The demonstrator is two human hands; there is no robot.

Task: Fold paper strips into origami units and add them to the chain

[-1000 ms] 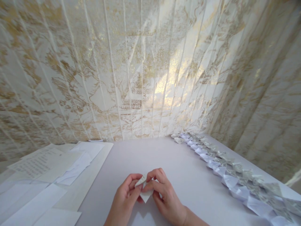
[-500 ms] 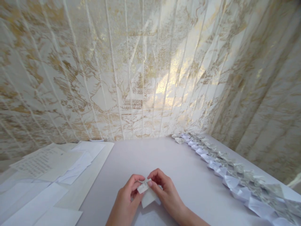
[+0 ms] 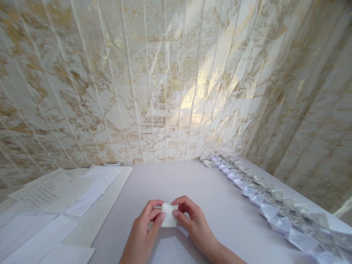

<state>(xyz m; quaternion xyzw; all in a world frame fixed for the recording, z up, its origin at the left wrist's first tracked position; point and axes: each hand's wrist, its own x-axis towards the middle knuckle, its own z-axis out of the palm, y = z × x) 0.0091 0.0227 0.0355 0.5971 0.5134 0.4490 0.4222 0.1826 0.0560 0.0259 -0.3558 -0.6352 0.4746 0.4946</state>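
Both hands pinch a small folded piece of white paper just above the white table, near its front edge. My left hand grips the paper's left side with thumb and fingers curled. On the right side, my right hand holds it between thumb and fingertips. The paper now shows a roughly square face towards me. A faint shadow of the paper lies on the table under the hands.
A long row of several folded paper pieces runs along the table's right side, from the back to the front right corner. Loose white and printed sheets lie stacked at the left. A gold-patterned curtain hangs behind and to the right.
The folded paper has been turned and reshaped between my fingers: a pointed piece a second ago, now a squarish face. Both hands stayed in the same spot.
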